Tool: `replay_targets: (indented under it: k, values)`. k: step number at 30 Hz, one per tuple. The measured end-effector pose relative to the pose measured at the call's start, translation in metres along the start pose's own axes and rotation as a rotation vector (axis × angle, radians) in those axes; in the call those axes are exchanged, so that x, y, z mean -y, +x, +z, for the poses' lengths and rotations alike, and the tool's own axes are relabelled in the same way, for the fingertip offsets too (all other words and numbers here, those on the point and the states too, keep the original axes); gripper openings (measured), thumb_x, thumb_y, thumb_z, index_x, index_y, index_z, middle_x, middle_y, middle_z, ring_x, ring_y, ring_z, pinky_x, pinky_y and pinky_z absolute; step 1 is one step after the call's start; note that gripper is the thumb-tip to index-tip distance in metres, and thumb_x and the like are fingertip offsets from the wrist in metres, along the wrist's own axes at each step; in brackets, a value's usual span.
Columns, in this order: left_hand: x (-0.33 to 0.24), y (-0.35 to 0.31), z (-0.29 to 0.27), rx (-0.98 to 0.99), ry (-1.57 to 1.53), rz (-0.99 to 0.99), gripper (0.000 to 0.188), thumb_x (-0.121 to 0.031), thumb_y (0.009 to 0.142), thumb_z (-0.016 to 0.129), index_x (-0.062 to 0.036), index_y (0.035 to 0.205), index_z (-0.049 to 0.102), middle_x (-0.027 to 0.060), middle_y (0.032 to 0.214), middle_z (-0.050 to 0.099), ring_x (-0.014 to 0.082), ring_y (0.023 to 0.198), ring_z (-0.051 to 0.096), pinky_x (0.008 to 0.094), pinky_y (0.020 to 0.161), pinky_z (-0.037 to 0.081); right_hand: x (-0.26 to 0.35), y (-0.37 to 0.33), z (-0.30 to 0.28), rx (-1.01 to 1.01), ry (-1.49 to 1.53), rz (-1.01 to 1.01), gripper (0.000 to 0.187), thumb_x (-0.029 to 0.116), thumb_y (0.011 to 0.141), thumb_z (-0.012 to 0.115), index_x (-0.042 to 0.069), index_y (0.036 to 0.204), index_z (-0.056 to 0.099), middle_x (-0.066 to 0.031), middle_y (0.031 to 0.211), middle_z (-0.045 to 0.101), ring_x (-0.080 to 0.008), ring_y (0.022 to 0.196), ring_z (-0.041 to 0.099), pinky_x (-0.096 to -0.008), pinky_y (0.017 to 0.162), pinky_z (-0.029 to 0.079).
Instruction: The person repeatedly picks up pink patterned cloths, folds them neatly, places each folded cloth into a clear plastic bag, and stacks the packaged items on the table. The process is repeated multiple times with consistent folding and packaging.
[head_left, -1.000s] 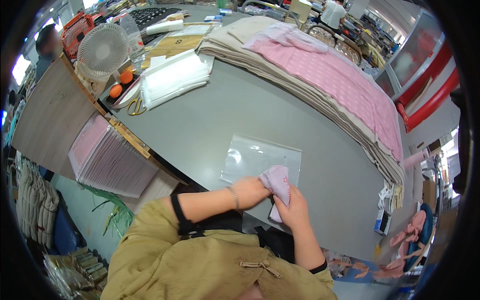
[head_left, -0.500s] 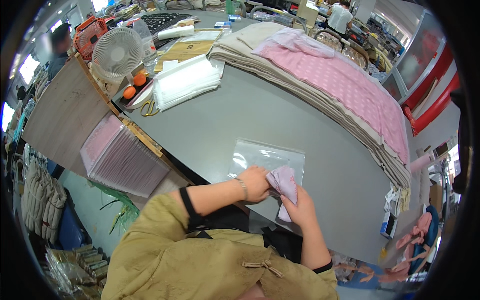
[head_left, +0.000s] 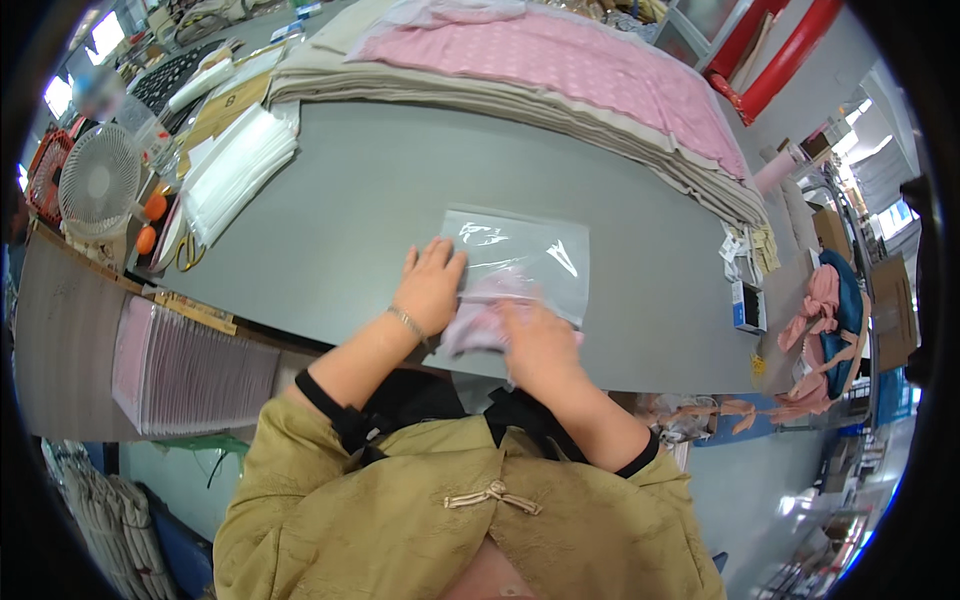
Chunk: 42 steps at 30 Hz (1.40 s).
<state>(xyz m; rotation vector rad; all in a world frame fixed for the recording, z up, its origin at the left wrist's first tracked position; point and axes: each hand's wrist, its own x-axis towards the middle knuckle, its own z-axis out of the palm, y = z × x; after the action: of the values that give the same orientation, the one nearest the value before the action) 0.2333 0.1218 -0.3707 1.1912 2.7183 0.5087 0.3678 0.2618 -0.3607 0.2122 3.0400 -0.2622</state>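
A clear plastic bag (head_left: 530, 240) lies flat on the grey table in front of me. Partly inside its near end is a folded pink cloth (head_left: 475, 328), with some of it showing through the film. My left hand (head_left: 430, 290) rests on the bag's left edge, its fingers stretched out and apart. On the cloth at the bag's mouth is my right hand (head_left: 545, 352), closed on the cloth's right part; motion smears its fingers slightly.
A long stack of beige and pink fabric (head_left: 560, 60) spans the table's far side. White plastic bags (head_left: 238, 170), gold scissors (head_left: 188, 252) and a white fan (head_left: 100, 180) stand at left. Folded pink pieces (head_left: 190, 370) fill a lower shelf. A small blue box (head_left: 748, 306) sits right.
The folded cloth has gone from between both hands into the bag's near end. My left hand has let go of it and moved onto the bag's left edge. The view has shifted too.
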Motion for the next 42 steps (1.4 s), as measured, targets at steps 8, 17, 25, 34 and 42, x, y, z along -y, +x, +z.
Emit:
replay_targets:
  k: [8, 17, 25, 34, 42]
  values:
    - [-0.049, -0.023, 0.012, -0.192, -0.124, 0.271, 0.053, -0.004, 0.072, 0.062, -0.0009, 0.124, 0.053, 0.0224, 0.128, 0.051, 0.0374, 0.124, 0.045, 0.0471, 0.108, 0.032, -0.039, -0.004, 0.001, -0.059, -0.096, 0.257, 0.06, 0.023, 0.084, 0.057, 0.001, 0.137, 0.041, -0.0247, 0.143, 0.038, -0.0404, 0.113, 0.056, -0.0432, 0.094, 0.047]
    - [-0.07, -0.034, 0.075, 0.06, 0.026, 0.636, 0.066, -0.044, 0.085, 0.059, 0.0048, 0.128, 0.05, 0.0249, 0.126, 0.052, 0.0397, 0.122, 0.045, 0.0467, 0.107, 0.03, -0.028, 0.04, -0.034, 0.113, 0.272, 0.327, 0.069, 0.042, 0.084, 0.059, 0.0, 0.137, 0.044, -0.0279, 0.139, 0.042, -0.0447, 0.121, 0.048, -0.048, 0.098, 0.043]
    - [-0.063, -0.044, 0.065, 0.009, 0.028, 0.496, 0.07, -0.046, 0.082, 0.063, 0.0016, 0.131, 0.046, 0.0229, 0.13, 0.047, 0.041, 0.12, 0.043, 0.0549, 0.097, 0.035, -0.037, 0.016, 0.048, -0.382, 0.151, 0.044, 0.073, 0.039, 0.082, 0.064, 0.0, 0.139, 0.04, -0.0276, 0.143, 0.034, -0.0475, 0.129, 0.035, -0.0533, 0.108, 0.028]
    - [-0.039, -0.068, 0.047, 0.023, -0.013, 0.551, 0.067, -0.047, 0.083, 0.062, -0.001, 0.13, 0.05, 0.0198, 0.133, 0.046, 0.037, 0.119, 0.045, 0.0447, 0.1, 0.037, -0.019, -0.001, 0.031, -0.217, 0.339, -0.262, 0.07, 0.041, 0.081, 0.065, 0.009, 0.14, 0.043, -0.0193, 0.145, 0.037, -0.0425, 0.136, 0.029, -0.0611, 0.109, 0.017]
    - [-0.045, -0.066, 0.038, 0.285, -0.005, 0.61, 0.067, -0.039, 0.081, 0.066, 0.0028, 0.129, 0.048, 0.0252, 0.132, 0.045, 0.0397, 0.121, 0.046, 0.0444, 0.104, 0.036, -0.022, 0.003, 0.041, -0.209, 0.281, -0.3, 0.041, 0.015, 0.085, 0.056, 0.005, 0.125, 0.057, -0.0166, 0.131, 0.053, -0.0377, 0.123, 0.046, -0.0517, 0.103, 0.035]
